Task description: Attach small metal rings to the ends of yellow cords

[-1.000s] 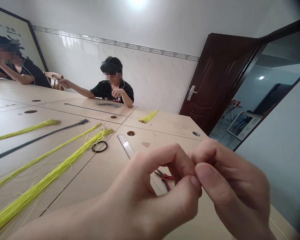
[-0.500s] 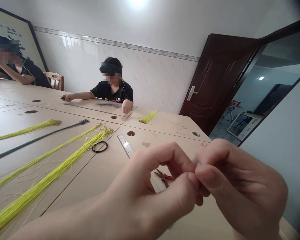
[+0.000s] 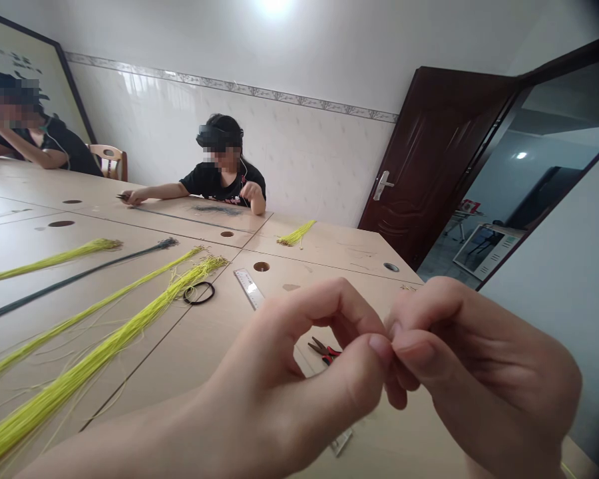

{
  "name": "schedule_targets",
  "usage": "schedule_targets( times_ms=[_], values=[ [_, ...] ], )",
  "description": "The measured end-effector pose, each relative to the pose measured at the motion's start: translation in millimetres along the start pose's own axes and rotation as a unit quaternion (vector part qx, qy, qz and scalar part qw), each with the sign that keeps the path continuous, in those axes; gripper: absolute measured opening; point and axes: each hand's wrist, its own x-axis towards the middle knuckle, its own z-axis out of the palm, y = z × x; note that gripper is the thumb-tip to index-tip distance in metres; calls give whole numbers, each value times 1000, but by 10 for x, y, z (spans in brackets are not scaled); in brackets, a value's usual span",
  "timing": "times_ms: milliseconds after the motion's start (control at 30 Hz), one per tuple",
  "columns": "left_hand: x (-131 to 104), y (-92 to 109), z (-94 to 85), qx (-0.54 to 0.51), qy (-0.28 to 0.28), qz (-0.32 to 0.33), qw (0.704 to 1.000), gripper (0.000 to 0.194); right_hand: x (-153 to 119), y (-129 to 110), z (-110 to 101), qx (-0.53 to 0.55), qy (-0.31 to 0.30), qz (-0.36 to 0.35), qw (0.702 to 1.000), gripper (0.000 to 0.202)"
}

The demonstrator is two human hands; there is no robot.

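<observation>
My left hand [image 3: 309, 379] and my right hand [image 3: 484, 372] meet above the table, thumb and forefinger pinched on each, fingertips touching. Whatever sits between the fingertips is hidden or too small to name. Behind the left hand, red-handled pliers [image 3: 324, 349] lie on the table, partly covered by the fingers. A clear ruler [image 3: 248, 287] runs beneath the same hand, and its other end shows below the palm.
Bundles of yellow cord [image 3: 124, 332] and a dark grey cord bundle [image 3: 74, 277] lie at left, beside a black hair tie [image 3: 199, 293]. A smaller yellow bundle [image 3: 298, 233] lies farther back. Across the table [image 3: 190, 372] sits a co-worker [image 3: 224, 173]; another person [image 3: 40, 133] sits far left.
My hands stay pinched together, with only a slight shift; the left thumb has moved a little left and up. The co-worker opposite has raised one hand off the table.
</observation>
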Motion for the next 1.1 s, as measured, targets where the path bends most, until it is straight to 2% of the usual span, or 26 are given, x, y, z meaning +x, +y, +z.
schedule_targets(
  times_ms=[300, 400, 600, 833, 1000, 1100],
  values=[
    [26, -44, -28, -3, 37, 88, 995, 11, -11, -67, 10, -12, 14, 13, 1000, 21],
    [27, -39, -31, -15, 27, 71, 997, 12, -17, -76, 33, -7, 26, 25, 999, 20],
    [23, -26, -35, -8, 35, 91, 995, 12, -10, -55, 21, -11, 21, 9, 1000, 22],
    [31, -27, -33, -2, 37, 83, 996, 11, -27, -39, -38, -107, -36, 8, 994, 38],
    [24, -57, -33, 27, 51, 95, 994, 11, -26, -24, -55, -167, -34, -73, 983, 35],
    [13, -53, -28, 35, 47, 96, 994, 11, -16, -18, -60, -175, -35, -86, 980, 35]
  ],
)
